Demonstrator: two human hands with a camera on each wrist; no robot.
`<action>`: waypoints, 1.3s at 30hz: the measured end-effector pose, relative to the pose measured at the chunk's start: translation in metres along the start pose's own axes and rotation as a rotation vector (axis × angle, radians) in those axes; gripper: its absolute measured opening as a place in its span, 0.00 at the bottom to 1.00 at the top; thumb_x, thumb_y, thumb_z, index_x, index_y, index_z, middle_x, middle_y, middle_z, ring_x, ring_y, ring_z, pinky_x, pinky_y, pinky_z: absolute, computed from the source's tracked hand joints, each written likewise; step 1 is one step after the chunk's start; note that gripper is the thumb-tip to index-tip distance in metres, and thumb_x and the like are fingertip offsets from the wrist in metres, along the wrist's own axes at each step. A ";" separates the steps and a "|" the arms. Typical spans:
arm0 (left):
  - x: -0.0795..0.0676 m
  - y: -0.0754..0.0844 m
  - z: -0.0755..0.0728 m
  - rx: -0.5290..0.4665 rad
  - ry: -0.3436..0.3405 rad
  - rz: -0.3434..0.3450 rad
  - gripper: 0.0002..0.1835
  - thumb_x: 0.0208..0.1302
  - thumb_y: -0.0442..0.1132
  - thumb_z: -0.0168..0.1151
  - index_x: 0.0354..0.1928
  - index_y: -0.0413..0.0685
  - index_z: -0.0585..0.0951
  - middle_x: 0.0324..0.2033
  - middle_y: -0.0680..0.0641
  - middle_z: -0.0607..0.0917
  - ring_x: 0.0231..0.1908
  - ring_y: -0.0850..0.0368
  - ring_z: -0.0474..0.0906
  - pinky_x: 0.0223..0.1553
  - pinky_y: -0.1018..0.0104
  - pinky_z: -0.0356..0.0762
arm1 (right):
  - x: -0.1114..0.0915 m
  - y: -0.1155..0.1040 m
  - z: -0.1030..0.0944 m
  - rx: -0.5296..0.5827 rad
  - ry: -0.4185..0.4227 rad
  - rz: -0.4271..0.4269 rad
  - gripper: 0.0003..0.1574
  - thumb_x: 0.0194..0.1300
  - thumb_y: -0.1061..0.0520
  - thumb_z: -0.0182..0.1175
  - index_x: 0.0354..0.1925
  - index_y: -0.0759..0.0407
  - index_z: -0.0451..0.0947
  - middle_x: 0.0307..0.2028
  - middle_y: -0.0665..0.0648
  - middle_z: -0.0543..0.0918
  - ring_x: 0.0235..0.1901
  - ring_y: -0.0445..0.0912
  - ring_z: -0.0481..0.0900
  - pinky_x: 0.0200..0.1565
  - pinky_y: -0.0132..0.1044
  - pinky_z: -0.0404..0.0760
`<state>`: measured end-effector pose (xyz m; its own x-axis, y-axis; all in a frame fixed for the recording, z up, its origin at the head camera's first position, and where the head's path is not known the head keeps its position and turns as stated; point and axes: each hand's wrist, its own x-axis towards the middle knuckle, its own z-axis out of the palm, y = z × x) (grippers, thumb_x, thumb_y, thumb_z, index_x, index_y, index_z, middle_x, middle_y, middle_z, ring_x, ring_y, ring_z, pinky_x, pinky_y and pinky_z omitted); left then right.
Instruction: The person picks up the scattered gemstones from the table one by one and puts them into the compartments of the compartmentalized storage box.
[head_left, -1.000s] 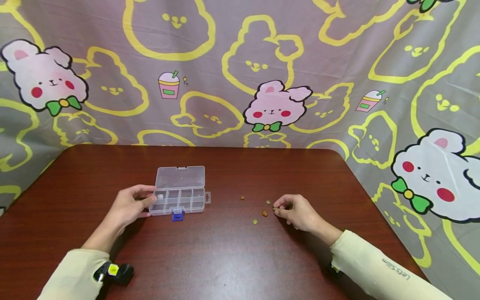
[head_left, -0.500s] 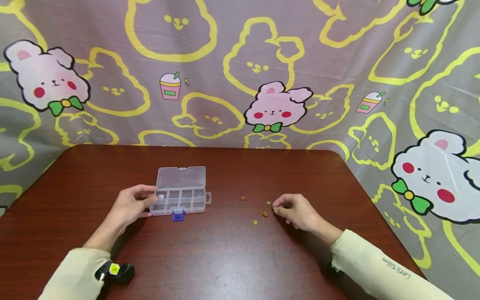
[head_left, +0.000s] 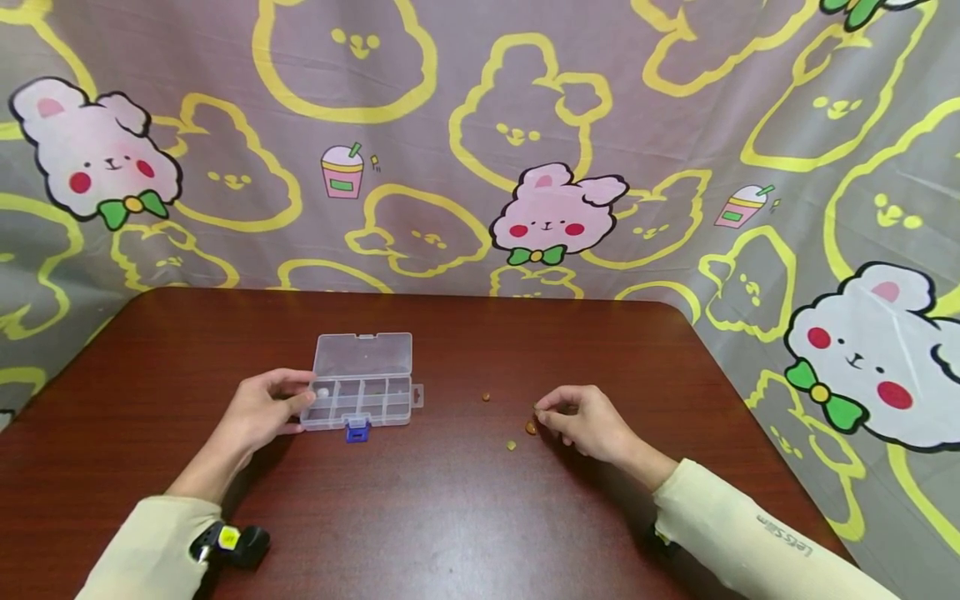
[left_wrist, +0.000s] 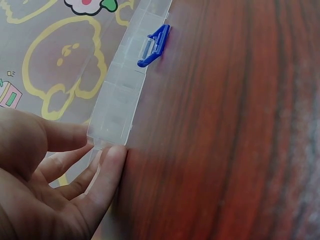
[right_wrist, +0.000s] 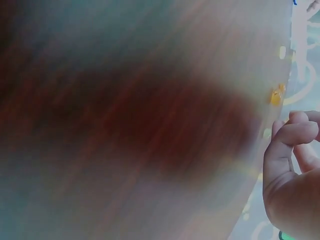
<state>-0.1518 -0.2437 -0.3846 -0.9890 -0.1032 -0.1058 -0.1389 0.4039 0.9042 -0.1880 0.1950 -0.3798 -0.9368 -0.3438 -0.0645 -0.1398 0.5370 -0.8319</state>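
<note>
A clear plastic compartment box [head_left: 360, 400] lies on the table with its lid [head_left: 362, 355] folded back and a blue latch [head_left: 357, 432] at the front. My left hand [head_left: 262, 410] grips its left end, thumb on the near side; in the left wrist view the fingertips [left_wrist: 116, 152] sit at the box's corner. A small white piece [head_left: 322, 392] is in the back left compartment. My right hand [head_left: 588, 419] pinches at a small greenish stone [head_left: 536, 407], mostly hidden by the fingertips. Next to them lies an amber stone [head_left: 531, 427].
On the table [head_left: 420, 517] a yellow-green stone [head_left: 512, 446] lies nearer me, and a small orange-brown stone [head_left: 486, 397] lies between box and right hand. A patterned curtain [head_left: 420, 150] encloses the back and sides.
My right hand has moved slightly left and away from me, its fingertips now over the spot where a greenish stone showed beside the amber one. My left hand and the box have stayed put.
</note>
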 end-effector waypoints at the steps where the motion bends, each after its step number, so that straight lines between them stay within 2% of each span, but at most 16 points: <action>1: 0.000 0.000 0.000 0.000 0.000 0.000 0.20 0.71 0.30 0.60 0.62 0.28 0.74 0.49 0.32 0.79 0.35 0.54 0.80 0.33 0.61 0.86 | 0.001 -0.001 0.001 0.004 -0.003 -0.002 0.04 0.66 0.62 0.66 0.40 0.59 0.85 0.19 0.56 0.78 0.13 0.44 0.70 0.11 0.32 0.67; 7: 0.000 0.000 0.000 0.009 0.003 -0.011 0.20 0.72 0.30 0.60 0.63 0.29 0.74 0.50 0.32 0.79 0.38 0.53 0.80 0.33 0.61 0.86 | 0.005 -0.006 0.007 0.032 -0.023 -0.022 0.04 0.65 0.65 0.65 0.39 0.61 0.85 0.24 0.57 0.83 0.14 0.45 0.71 0.11 0.32 0.67; 16: -0.002 0.001 0.000 0.029 0.009 -0.046 0.21 0.72 0.32 0.60 0.64 0.32 0.74 0.52 0.31 0.78 0.41 0.48 0.80 0.34 0.62 0.86 | 0.012 -0.015 0.020 0.058 -0.026 -0.025 0.04 0.64 0.63 0.68 0.39 0.60 0.86 0.21 0.60 0.81 0.14 0.46 0.71 0.12 0.33 0.68; 24: -0.003 -0.001 -0.001 0.028 0.005 -0.038 0.21 0.72 0.31 0.59 0.64 0.31 0.74 0.51 0.31 0.78 0.39 0.49 0.80 0.34 0.62 0.86 | 0.021 -0.024 0.030 0.105 -0.012 -0.026 0.05 0.63 0.64 0.68 0.39 0.63 0.86 0.19 0.60 0.80 0.13 0.43 0.69 0.12 0.31 0.65; 39: 0.000 0.001 0.001 0.024 0.008 -0.029 0.20 0.71 0.31 0.60 0.63 0.32 0.75 0.51 0.32 0.79 0.41 0.49 0.80 0.35 0.60 0.86 | 0.039 -0.038 0.050 0.140 0.001 -0.047 0.04 0.61 0.63 0.71 0.36 0.61 0.86 0.25 0.59 0.85 0.14 0.43 0.71 0.14 0.30 0.66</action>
<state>-0.1518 -0.2427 -0.3840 -0.9841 -0.1226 -0.1282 -0.1686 0.4227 0.8905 -0.2031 0.1232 -0.3783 -0.9305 -0.3655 -0.0234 -0.1374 0.4077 -0.9027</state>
